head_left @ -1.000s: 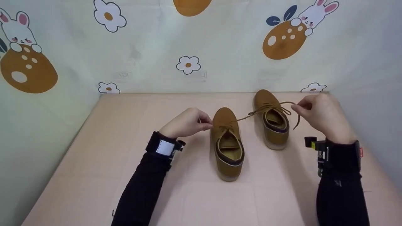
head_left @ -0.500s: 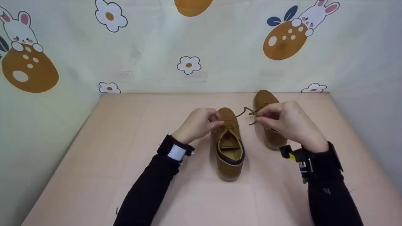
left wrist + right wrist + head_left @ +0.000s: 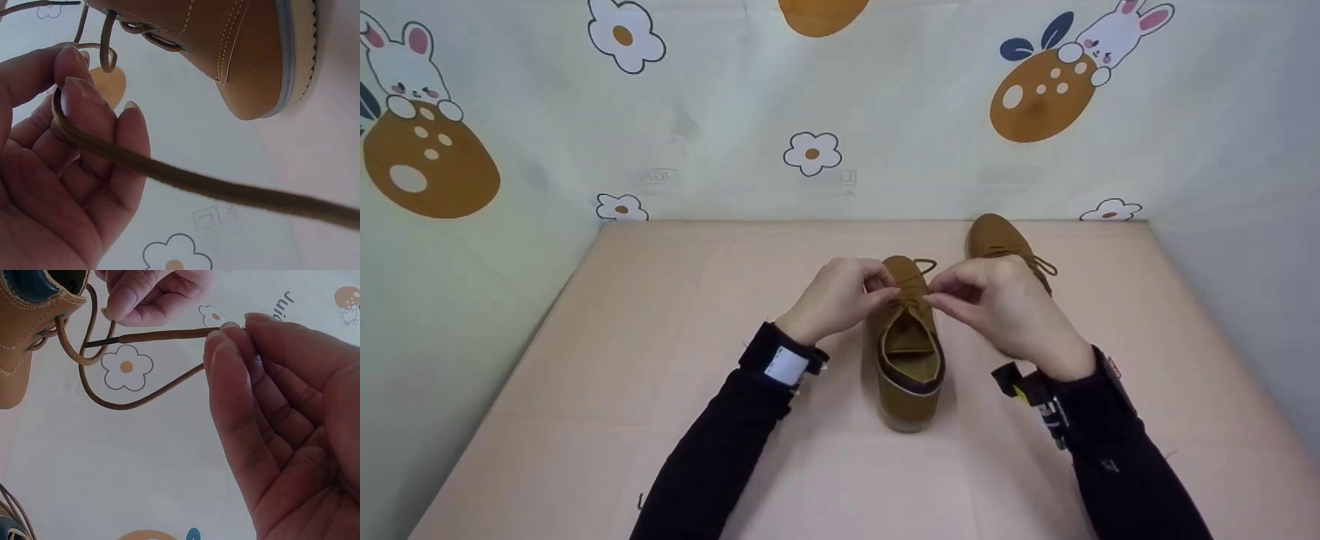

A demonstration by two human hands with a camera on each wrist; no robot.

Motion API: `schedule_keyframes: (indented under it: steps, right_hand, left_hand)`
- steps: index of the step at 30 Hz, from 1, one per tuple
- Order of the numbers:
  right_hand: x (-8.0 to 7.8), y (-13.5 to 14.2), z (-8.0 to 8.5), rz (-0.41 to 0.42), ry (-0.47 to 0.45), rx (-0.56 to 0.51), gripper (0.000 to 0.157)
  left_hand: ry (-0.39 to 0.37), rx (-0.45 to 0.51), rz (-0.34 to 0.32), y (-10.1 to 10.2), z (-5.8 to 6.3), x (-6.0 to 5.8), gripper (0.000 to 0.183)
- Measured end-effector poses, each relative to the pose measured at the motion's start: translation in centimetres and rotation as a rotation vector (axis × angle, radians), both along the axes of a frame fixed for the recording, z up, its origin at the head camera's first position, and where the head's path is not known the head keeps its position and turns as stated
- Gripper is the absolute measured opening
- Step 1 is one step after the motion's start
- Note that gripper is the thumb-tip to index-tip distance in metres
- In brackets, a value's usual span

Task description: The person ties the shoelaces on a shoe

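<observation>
A brown lace-up shoe [image 3: 909, 409] stands near the middle, toe pointing away. My left hand [image 3: 840, 298] is at its laces from the left. In the left wrist view its thumb and finger pinch a brown shoelace [image 3: 225, 189], whose long tail runs off to the right. My right hand [image 3: 1009, 315] faces it from the right. The right wrist view shows that hand pinching the other lace end [image 3: 169, 334], its dark tip [image 3: 102, 342] pointing toward the shoe and crossing a lace loop. A second strand curves below it back to the eyelets.
A matching shoe [image 3: 994, 234] stands farther back on the right, partly hidden behind my right hand; loops of its lace [image 3: 1044, 265] show. The pink tabletop [image 3: 697, 259] ends at a patterned backdrop [image 3: 720, 127]. A small dark hook shape [image 3: 640, 501] lies by my left sleeve.
My right hand has come left from beside the far shoe to the near shoe, bringing its lace end along. My left hand has shifted slightly right over the near shoe's laces.
</observation>
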State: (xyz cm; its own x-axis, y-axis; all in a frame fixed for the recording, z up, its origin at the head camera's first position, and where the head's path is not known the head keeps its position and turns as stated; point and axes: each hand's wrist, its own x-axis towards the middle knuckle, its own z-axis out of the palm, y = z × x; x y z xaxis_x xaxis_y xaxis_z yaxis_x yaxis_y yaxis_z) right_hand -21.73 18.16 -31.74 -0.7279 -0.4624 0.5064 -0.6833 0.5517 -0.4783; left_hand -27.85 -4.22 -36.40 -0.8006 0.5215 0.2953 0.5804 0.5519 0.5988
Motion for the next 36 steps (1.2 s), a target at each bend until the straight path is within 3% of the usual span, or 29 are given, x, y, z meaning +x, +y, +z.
schedule_keyframes:
  steps: [6, 14, 18, 22, 25, 31, 36]
  right_hand:
    - [-0.8, -0.5, -1.1, 0.006, 0.019, 0.056, 0.007]
    - [-2.4, -0.9, -3.1, -0.011, -0.009, 0.207, 0.003]
    - [-2.7, -0.2, -3.0, 0.008, -0.077, 0.227, 0.008]
    - [-2.7, 1.3, -2.4, -0.047, -0.088, 0.209, 0.008]
    - [-3.0, 2.0, -2.5, -0.093, -0.090, 0.261, 0.006]
    - [-3.7, 1.3, -4.0, -0.013, -0.191, 0.339, 0.008]
    - [-4.0, 0.8, -4.5, 0.010, -0.156, 0.294, 0.006]
  left_hand:
    - [-0.001, 0.008, -0.007, 0.0, 0.0, 0.0, 0.011]
    - [-0.008, -0.005, 0.002, -0.2, 0.0, -0.1, 0.010]
    - [-0.008, -0.008, 0.002, -0.2, 0.1, 0.0, 0.011]
    - [-0.009, -0.011, 0.003, -0.2, 0.2, 0.0, 0.011]
    - [-0.022, -0.017, 0.000, -0.1, 0.2, 0.0, 0.011]
    - [-0.044, -0.018, -0.003, -0.3, 0.2, 0.0, 0.010]
    - [-0.038, -0.008, -0.010, -0.3, 0.3, 0.0, 0.010]
